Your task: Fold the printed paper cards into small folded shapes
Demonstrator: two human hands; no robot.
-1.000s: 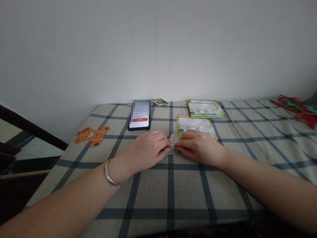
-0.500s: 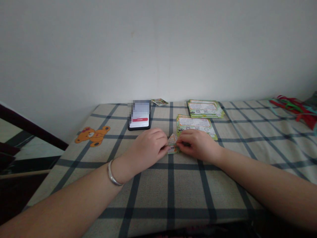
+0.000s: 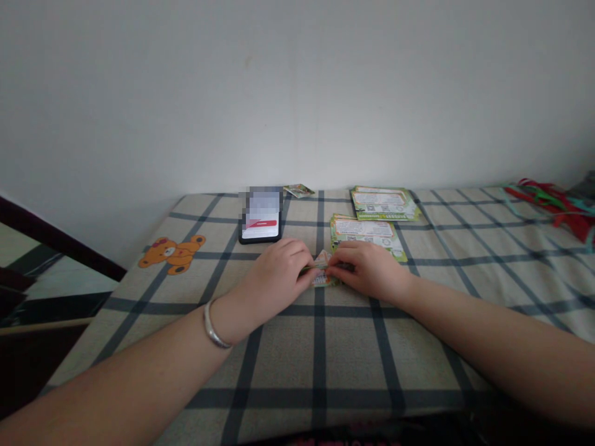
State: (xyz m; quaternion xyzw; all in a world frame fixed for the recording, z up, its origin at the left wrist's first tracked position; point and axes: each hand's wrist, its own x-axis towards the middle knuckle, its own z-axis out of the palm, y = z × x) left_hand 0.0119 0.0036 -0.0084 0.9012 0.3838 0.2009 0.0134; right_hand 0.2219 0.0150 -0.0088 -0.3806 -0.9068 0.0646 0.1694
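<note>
Between my two hands, low over the checked tablecloth, is a small folded piece of printed paper point(image 3: 320, 274) in green, white and orange. My left hand point(image 3: 283, 269), with a silver bangle at the wrist, pinches its left side between thumb and fingers. On the other side my right hand point(image 3: 365, 269) pinches the paper with thumb and forefinger. Parts of the paper are hidden by the fingers. Just behind my right hand lies a stack of printed leaflets point(image 3: 365, 230), and a second leaflet stack point(image 3: 385, 201) sits farther back.
A phone point(image 3: 261, 229) with a lit screen lies beyond my left hand. Beside it, near the wall, is a small folded paper piece point(image 3: 300, 190). A bear-shaped picture point(image 3: 171, 254) is at the left. Red and green fabric strips point(image 3: 553, 201) lie at the far right.
My right fingertips have shifted slightly left along the folded paper, closer to my left hand. The stacks and phone stay in place; the view has moved a little.
</note>
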